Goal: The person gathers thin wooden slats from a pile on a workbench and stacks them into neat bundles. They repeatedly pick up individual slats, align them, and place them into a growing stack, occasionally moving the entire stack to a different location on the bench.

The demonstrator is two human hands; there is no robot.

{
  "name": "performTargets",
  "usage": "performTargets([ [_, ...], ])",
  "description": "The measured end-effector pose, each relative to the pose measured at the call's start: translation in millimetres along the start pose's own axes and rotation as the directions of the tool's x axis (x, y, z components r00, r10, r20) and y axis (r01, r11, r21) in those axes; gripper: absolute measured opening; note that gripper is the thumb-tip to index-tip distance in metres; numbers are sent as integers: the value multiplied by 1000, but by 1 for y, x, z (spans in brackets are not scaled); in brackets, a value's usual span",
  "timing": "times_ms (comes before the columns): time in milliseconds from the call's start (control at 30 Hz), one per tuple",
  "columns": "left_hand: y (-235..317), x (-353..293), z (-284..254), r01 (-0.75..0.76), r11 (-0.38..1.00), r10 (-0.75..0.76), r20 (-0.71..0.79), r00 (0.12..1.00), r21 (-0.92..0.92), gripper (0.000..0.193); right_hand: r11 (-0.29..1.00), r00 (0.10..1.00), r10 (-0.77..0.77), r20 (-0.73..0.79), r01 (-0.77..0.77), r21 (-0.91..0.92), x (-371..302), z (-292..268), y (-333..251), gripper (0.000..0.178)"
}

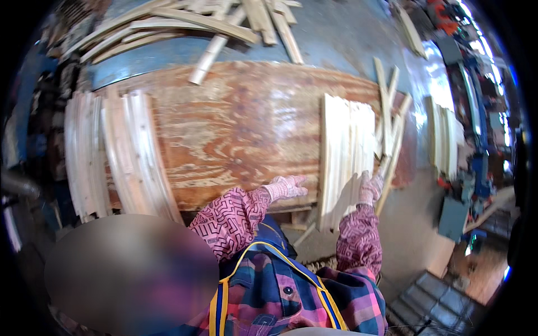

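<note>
Nearest: plaid woven shirt [280,280], pink maze-print sleeves. Left hand [287,187], pale knit glove, over desk's near edge; fingers stretched out, grip loose, nothing seen in it. Right hand [370,187], same glove, at near right end of pale wood strips [344,140]; can't tell if grip is closed on one. Strips long, straight, side by side on right of desk [224,129], worn plywood, swirly grain. Beyond: rough loose boards [204,21], jumbled on blue-grey surface [347,33].
</note>
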State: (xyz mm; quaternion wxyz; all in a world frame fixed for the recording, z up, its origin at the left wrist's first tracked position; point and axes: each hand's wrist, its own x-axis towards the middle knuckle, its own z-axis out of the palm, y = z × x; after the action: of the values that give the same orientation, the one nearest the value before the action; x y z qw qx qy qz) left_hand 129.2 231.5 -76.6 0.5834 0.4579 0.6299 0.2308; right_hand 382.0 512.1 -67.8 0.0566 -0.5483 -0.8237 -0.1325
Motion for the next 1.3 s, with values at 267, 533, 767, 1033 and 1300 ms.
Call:
performTargets([
  [267,-111,-80,-177,-434,787,-155,-821,549,-439,51,705,910,-414,-5,324,631,100,-92,-337,60],
  [533,-114,-133,-207,-12,869,-461,-819,341,-494,46,981,964,-111,243,67,182,275,0,-292,52],
  [767,-108,-95,-208,22,927,-370,-907,202,-373,43,963,928,264,264,-266,-29,269,25,-84,77],
  [1033,-80,-72,-304,310,942,-164,-983,89,-129,46,978,965,141,222,-170,120,240,2,-6,61],
  [1300,-61,-44,-331,319,941,-163,-978,132,-114,44,958,961,224,165,-248,146,231,0,-12,50],
])
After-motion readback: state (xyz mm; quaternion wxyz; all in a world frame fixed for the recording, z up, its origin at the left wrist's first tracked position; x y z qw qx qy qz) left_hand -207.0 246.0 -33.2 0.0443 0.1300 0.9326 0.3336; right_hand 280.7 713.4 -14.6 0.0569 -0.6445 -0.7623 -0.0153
